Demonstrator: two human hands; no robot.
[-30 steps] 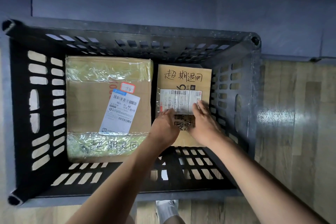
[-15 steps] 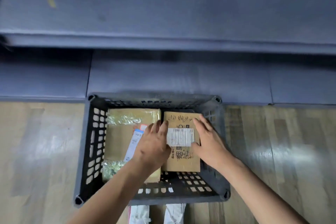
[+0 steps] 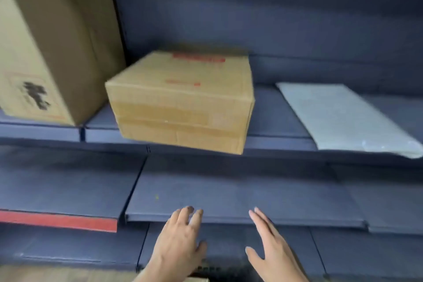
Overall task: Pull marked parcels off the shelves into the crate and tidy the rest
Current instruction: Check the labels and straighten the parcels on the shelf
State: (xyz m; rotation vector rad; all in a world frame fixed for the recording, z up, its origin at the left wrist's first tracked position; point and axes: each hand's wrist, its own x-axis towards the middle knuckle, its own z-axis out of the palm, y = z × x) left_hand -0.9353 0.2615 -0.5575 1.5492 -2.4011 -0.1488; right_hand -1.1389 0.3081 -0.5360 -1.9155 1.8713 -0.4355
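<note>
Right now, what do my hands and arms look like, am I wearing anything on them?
Both are bare: the left hand and right hand show no gloves, rings or watch, and no sleeve reaches either wrist. The frame cuts off the forearms.

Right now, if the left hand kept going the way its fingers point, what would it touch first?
Probably the front edge of the empty dark blue shelf board just beyond the open left hand; the brown cardboard box sits higher. Depth is unclear.
</note>
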